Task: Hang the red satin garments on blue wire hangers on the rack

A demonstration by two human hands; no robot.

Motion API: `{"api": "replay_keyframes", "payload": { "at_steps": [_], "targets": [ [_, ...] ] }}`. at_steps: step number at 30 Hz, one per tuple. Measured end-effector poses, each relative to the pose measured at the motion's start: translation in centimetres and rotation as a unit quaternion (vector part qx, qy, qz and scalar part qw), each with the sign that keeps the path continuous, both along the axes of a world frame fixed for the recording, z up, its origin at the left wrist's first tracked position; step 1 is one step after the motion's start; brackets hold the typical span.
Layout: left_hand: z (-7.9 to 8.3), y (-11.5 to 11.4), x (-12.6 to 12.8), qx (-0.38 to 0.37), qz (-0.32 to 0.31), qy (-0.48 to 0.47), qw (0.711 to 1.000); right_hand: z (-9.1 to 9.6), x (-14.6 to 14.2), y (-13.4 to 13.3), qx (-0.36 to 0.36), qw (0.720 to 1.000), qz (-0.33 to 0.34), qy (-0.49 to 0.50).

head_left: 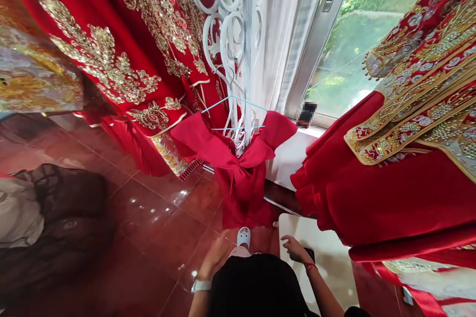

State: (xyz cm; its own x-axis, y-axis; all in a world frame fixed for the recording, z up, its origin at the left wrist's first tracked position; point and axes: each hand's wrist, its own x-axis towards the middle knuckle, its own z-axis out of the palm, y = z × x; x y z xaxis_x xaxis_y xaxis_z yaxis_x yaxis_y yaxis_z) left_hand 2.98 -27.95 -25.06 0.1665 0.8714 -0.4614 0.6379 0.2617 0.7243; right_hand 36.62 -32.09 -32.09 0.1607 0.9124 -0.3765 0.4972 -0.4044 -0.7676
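A plain red dress (241,168) with a large bow hangs on a light blue hanger (238,109) from a white ornate rack (228,34), straight ahead of me. My left hand (215,255) is low in view, blurred, its fingers loosely spread over the red floor, holding nothing I can see. It wears a white wrist watch (201,286). My right hand (293,247) is curled around a dark flat object, probably a phone (308,255), above a white surface (327,257). A white slipper (243,236) shows below the dress hem.
Red gowns with gold embroidery hang at left (122,49) and right (409,158). A white curtain (275,34) and a window (353,44) stand behind the rack. A dark and white garment pile (48,218) lies on the glossy red tile floor (156,228).
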Motion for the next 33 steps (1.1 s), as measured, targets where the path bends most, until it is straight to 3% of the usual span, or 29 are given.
{"api": "replay_keyframes", "payload": {
  "at_steps": [2,4,5,7,10,13,15,18,23,33],
  "targets": [
    [1.6,3.0,0.1,0.069,0.040,-0.040,0.996,1.3,0.3,3.9,0.019,0.999,-0.035,-0.012],
    [4.9,6.8,-0.5,0.193,0.079,-0.042,0.977,4.3,0.5,9.1,0.069,0.994,-0.078,-0.027],
    [7.1,8.9,-0.8,0.268,0.096,-0.039,0.958,6.5,0.4,12.0,0.104,0.989,-0.102,-0.032],
    [12.3,13.3,-1.5,0.405,0.144,-0.019,0.903,12.1,-0.4,17.5,0.248,0.953,-0.171,-0.037],
    [19.7,19.6,-1.3,0.532,0.180,0.040,0.826,21.5,-2.6,24.8,0.427,0.886,-0.165,-0.082],
    [23.7,25.3,-0.1,0.568,0.200,0.093,0.793,27.8,-5.0,30.1,0.483,0.844,-0.152,-0.176],
    [24.3,28.0,0.5,0.551,0.198,0.117,0.802,29.5,-5.9,32.4,0.471,0.844,-0.147,-0.212],
    [23.7,29.9,0.2,0.525,0.199,0.135,0.816,29.8,-5.7,33.9,0.448,0.857,-0.106,-0.233],
    [23.4,29.4,-1.4,0.519,0.150,0.138,0.830,29.5,-4.2,34.2,0.449,0.861,-0.050,-0.233],
    [24.3,28.6,-0.9,0.496,0.141,0.207,0.832,29.3,-6.4,35.9,0.404,0.856,-0.125,-0.296]
  ]
}}
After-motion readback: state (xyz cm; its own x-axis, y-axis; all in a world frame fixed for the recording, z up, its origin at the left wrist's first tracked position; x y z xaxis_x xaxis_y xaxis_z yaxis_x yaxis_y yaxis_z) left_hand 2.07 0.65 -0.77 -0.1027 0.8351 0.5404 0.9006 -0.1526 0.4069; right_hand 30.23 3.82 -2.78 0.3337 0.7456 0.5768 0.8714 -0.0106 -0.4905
